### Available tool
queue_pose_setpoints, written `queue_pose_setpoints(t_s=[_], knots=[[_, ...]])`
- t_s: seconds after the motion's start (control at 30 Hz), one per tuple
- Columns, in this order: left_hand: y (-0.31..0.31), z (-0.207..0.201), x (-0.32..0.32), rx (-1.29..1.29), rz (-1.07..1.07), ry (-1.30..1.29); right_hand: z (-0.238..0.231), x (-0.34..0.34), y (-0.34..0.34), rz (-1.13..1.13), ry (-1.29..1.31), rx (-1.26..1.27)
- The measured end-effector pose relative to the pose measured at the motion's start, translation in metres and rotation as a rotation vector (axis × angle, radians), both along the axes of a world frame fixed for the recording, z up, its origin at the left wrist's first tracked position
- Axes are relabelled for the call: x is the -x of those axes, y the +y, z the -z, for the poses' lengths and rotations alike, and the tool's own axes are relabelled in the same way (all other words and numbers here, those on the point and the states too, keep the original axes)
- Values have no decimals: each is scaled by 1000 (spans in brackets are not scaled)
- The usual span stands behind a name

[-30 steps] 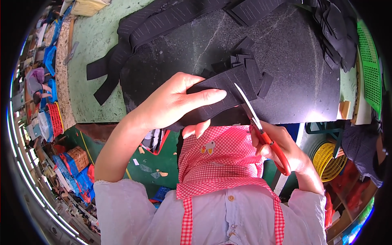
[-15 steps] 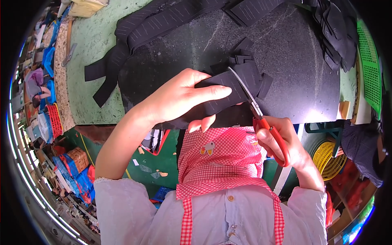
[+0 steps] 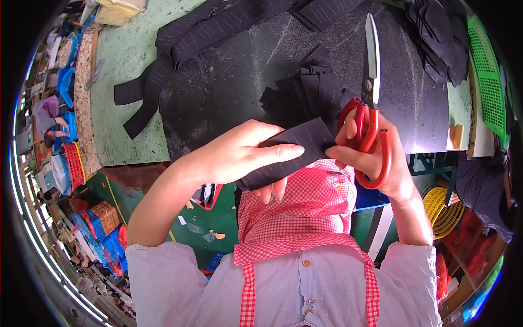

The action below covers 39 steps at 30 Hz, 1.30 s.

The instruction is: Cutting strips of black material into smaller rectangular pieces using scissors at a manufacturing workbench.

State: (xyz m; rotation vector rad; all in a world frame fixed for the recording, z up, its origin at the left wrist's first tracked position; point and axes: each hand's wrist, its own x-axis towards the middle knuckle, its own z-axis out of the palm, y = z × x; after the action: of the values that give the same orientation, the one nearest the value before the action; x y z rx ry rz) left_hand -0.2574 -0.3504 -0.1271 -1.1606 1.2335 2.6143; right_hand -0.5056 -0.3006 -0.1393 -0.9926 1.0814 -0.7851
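Observation:
My left hand is closed on a black strip stack with thin pale lines on it, thumb on top and fingers beneath. My right hand grips red-handled scissors, their blades together and pointing away from me. Its thumb and fingertips reach the right end of the strip stack; whether they pinch it I cannot tell. Just beyond my hands, cut black pieces lie in an overlapping pile on the dark board.
Long black strips curve across the far left of the board. Black pieces heap at the far right, beside a green perforated basket. A yellow basket stands below the table at right. A metal tool lies on the green tabletop.
The scissors have swung from across the strips to upright, pointing away, and their blades are together. The strip stack has moved nearer to me. More cut pieces show on the pile.

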Motion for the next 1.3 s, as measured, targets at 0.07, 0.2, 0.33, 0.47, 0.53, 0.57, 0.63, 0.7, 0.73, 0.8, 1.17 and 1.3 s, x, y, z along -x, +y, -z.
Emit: queue_pose_setpoints(t_s=[0.07,0.2,0.33,0.47,0.53,0.57,0.63,0.7,0.73,0.8,1.17,1.3], knots=[[3,-1,-2,49,-33,6,2,-4,5,65,-42,-21],[-4,-9,-7,132,-123,59,-2,14,19,-57,-53,-165],[-11,-11,-10,146,-172,93,6,20,42,-286,10,-160],[-12,-7,-9,160,-179,108,6,13,35,-392,170,-57],[-13,-7,-8,139,-184,84,8,11,34,-389,176,-12],[-15,-9,-7,148,-197,74,9,12,36,-390,175,-12],[-18,-11,-8,158,-211,68,7,15,41,-220,-30,-231],[-21,-12,-10,167,-263,65,6,14,40,-176,-73,-240],[-22,-7,-14,160,-237,109,9,15,42,-222,8,-147],[-22,-7,-12,150,-212,112,9,15,39,-331,188,-16],[-22,-6,-3,134,-161,137,10,12,32,-336,194,-62],[-25,-1,-5,129,-111,139,12,10,34,-282,166,-40]])
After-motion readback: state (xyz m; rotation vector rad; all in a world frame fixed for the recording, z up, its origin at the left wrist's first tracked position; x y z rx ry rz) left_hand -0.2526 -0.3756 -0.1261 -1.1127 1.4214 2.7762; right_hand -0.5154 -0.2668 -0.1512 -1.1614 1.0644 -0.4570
